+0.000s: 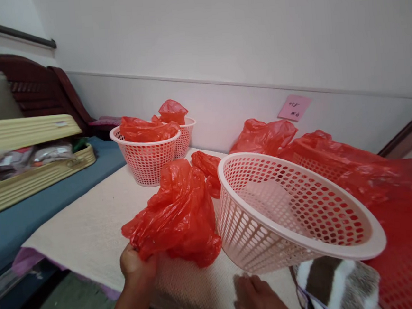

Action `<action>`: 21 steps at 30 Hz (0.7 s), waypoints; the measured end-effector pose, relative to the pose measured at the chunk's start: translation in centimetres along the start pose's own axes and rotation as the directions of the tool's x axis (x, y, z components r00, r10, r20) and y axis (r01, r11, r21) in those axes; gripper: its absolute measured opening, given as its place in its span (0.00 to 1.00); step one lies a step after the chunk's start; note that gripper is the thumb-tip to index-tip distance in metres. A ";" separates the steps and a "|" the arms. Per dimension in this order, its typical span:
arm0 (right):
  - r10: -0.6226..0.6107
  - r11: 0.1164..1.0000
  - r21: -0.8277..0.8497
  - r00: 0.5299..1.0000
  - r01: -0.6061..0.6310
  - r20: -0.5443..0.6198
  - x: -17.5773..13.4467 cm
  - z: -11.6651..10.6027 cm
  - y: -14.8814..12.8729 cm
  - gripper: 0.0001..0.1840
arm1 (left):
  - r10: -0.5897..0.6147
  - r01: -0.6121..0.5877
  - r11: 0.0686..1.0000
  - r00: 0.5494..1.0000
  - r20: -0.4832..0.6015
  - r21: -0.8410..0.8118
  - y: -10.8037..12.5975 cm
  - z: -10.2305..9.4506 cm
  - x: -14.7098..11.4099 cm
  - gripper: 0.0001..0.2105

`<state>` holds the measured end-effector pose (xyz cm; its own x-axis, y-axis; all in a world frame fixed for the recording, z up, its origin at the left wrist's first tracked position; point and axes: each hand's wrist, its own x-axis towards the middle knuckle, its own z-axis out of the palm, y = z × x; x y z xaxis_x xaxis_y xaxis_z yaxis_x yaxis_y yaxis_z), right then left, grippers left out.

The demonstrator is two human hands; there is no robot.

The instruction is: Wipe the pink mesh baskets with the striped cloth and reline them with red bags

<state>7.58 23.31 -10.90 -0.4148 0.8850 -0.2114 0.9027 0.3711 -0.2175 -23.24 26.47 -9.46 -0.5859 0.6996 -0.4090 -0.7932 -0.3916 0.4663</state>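
The left hand (pixel 138 267) was clamped on a crumpled red plastic bag (pixel 177 214), gripping its lower corner just above the near edge of the counter (pixel 90 230), which was covered in a cream cloth. The right hand (pixel 258 298) sat low at the near edge beneath a tilted pink mesh basket (pixel 292 214); its fingers were partly out of view, so I cannot tell whether it gripped the basket's base or only propped it. The basket leaned with its mouth turned up and toward the person, its rim touching the bag on the left side.

Toward the far left corner of the counter stood two more pink baskets (pixel 147 159), each already carrying a red bag inside. Along the right edge lay a heap of red bags (pixel 371 174) draped over further baskets. A pink note (pixel 294 107) was stuck to the wall behind.

Judging from the lined baskets at the far corner, the step in hand looked like lining this basket. To do it well, the bag's opening would want finding first, since it was held as a wad; the basket would sit steadier flat on the counter than tipped; and the bag's mouth should be spread over the whole rim.
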 end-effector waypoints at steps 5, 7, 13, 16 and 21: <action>-0.155 0.973 0.155 0.982 0.171 -0.110 1.7 0.9 -4.6 0.35 | -0.066 0.066 0.997 0.998 0.011 -0.025 0.5 1.6 -1.8 0.14; -0.145 0.973 0.156 0.975 0.172 -0.171 2.8 1.5 -5.7 0.36 | -0.100 0.101 0.994 0.994 0.041 -0.028 1.1 2.2 -2.6 0.14; -0.144 0.969 0.127 0.901 0.213 -0.409 6.9 2.1 -7.1 0.31 | -0.173 0.180 0.983 0.972 0.160 -0.032 2.8 2.9 -4.6 0.17; -0.123 0.956 0.191 0.896 0.222 -0.427 8.9 1.5 -7.5 0.26 | -0.221 0.235 0.971 0.954 0.202 -0.049 3.3 3.0 -5.6 0.18; -0.111 0.925 0.282 0.893 0.253 -0.436 10.7 0.6 -8.4 0.28 | -0.205 0.207 0.978 0.945 0.256 0.021 3.0 2.4 -6.1 0.14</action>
<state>-4.51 29.47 -11.86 -0.4210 0.8717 0.2506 0.6982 0.4879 -0.5239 -21.66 22.46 -3.67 -0.3484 0.8941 -0.2813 -0.8934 -0.2258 0.3884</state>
